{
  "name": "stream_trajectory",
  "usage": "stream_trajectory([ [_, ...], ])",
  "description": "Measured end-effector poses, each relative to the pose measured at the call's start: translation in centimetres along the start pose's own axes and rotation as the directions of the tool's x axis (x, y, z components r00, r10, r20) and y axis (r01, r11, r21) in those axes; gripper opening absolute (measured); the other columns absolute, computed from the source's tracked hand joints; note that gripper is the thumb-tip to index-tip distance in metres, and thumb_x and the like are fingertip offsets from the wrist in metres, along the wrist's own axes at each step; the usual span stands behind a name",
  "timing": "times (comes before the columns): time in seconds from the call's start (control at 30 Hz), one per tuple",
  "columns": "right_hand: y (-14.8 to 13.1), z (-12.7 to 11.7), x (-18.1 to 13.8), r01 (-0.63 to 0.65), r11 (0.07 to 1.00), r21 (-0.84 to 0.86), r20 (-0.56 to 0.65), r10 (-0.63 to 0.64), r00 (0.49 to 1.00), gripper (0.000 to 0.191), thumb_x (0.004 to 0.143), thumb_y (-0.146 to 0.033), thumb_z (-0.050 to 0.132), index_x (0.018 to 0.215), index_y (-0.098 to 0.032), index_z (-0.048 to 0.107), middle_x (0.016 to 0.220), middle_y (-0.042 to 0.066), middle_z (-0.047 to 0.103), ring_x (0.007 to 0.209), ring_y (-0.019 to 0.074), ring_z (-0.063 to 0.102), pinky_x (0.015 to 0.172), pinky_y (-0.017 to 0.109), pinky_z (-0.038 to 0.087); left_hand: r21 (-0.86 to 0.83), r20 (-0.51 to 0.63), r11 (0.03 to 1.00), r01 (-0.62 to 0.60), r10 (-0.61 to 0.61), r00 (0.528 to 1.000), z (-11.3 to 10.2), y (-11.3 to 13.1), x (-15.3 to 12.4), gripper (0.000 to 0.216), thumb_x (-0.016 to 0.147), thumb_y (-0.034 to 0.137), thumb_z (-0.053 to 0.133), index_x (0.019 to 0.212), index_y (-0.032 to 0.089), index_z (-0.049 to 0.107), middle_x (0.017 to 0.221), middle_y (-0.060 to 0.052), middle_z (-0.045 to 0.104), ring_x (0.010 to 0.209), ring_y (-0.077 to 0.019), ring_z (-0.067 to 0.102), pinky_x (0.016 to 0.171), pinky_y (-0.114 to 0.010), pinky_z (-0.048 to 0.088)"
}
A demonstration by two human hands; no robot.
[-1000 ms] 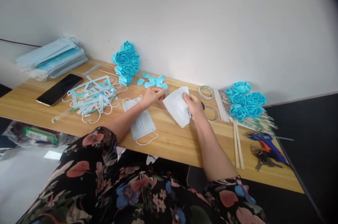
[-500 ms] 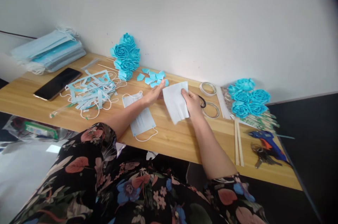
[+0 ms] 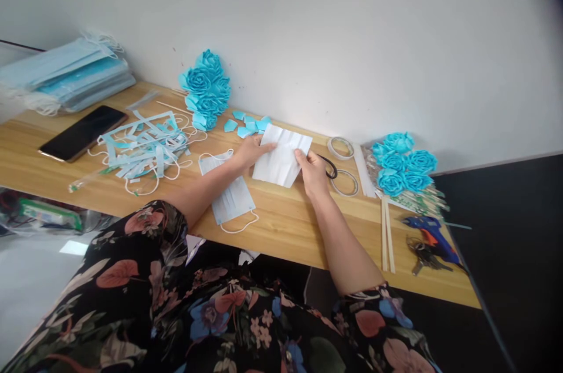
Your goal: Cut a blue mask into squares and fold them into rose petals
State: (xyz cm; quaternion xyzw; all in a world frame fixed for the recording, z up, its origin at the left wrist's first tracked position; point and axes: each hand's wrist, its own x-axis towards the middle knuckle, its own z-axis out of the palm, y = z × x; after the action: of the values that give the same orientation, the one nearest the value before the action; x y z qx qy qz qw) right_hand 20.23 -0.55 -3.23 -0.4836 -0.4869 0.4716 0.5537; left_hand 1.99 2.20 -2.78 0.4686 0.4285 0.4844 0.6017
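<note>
My right hand [image 3: 313, 171] pinches the right edge of a white pleated mask sheet [image 3: 281, 156] held low over the wooden table [image 3: 281, 226]. My left hand [image 3: 253, 151] reaches under the sheet's left side, fingers stretched toward it. Black scissors handles [image 3: 329, 166] show just behind my right hand. A whole face mask with ear loops [image 3: 226, 194] lies under my left forearm. Small blue cut squares [image 3: 248, 124] lie just beyond the sheet.
Blue mask-roses stand by the wall [image 3: 204, 94] and at the right [image 3: 402, 162]. Cut strips and loops [image 3: 143, 147], a phone [image 3: 82, 132], stacked masks [image 3: 65, 74], tape rolls [image 3: 343, 149], wooden sticks [image 3: 386, 232], a glue gun [image 3: 428, 232] and keys [image 3: 422, 255] lie around.
The white sheet came down from a tilted hold to lie nearly flat and leftward. My left hand let go of a blue piece and moved to the sheet.
</note>
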Motion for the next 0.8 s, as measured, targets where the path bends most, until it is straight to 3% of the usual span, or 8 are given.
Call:
stream_trajectory([
  [0.1,0.3,-0.1,0.0,0.054,0.997,-0.058,0.016,-0.053,0.998,0.039,0.077,-0.054,0.070,0.092,-0.018,0.071,0.076,-0.003,0.066,0.067,0.0124,0.053,0.065,0.024,0.043,0.029,-0.098,1.000,-0.010,0.013,0.995,-0.1,0.0,0.3,0.038,0.073,0.049,0.075,0.079,0.014,0.062,0.075,-0.003,0.068,0.068,-0.0168,0.061,0.060,-0.027,0.048],
  [0.2,0.3,-0.2,0.0,0.114,0.979,-0.166,-0.014,-0.118,0.993,0.038,0.083,-0.055,0.064,0.081,-0.017,0.067,0.064,-0.005,0.054,0.061,0.0102,0.044,0.059,0.023,0.037,0.169,-0.166,0.982,-0.086,0.114,0.980,0.1,0.0,0.3,0.035,0.082,0.047,0.065,0.069,0.016,0.055,0.063,0.001,0.056,0.061,-0.0129,0.053,0.053,-0.023,0.039],
  [0.4,-0.3,-0.3,-0.4,0.190,0.905,-0.380,-0.123,-0.253,0.960,0.048,0.091,-0.060,0.049,0.065,-0.021,0.044,0.060,-0.006,0.037,0.059,0.0101,0.035,0.057,0.024,0.031,0.383,-0.092,0.885,-0.265,0.322,0.942,0.8,0.4,-0.6,0.035,0.091,0.040,0.052,0.066,0.017,0.047,0.062,0.003,0.042,0.060,-0.0101,0.039,0.053,-0.022,0.029],
  [0.57,-1.2,0.1,-0.9,0.237,0.825,-0.513,-0.173,-0.370,0.913,0.050,0.093,-0.057,0.046,0.061,-0.023,0.027,0.058,-0.007,0.026,0.057,0.0098,0.029,0.055,0.026,0.027,0.375,-0.087,0.873,-0.312,0.368,0.926,0.9,0.6,-0.6,0.035,0.092,0.041,0.051,0.067,0.018,0.046,0.063,0.003,0.042,0.061,-0.0108,0.039,0.055,-0.023,0.031],
  [0.8,-2.1,0.0,-1.0,0.272,0.791,-0.549,-0.142,-0.408,0.902,0.048,0.094,-0.052,0.046,0.060,-0.023,0.029,0.057,-0.007,0.025,0.056,0.0096,0.028,0.054,0.026,0.025,0.462,-0.057,0.831,-0.309,0.375,0.925,0.9,0.8,-0.6,0.035,0.092,0.038,0.051,0.064,0.018,0.043,0.061,0.004,0.037,0.061,-0.0109,0.037,0.058,-0.025,0.030],
])
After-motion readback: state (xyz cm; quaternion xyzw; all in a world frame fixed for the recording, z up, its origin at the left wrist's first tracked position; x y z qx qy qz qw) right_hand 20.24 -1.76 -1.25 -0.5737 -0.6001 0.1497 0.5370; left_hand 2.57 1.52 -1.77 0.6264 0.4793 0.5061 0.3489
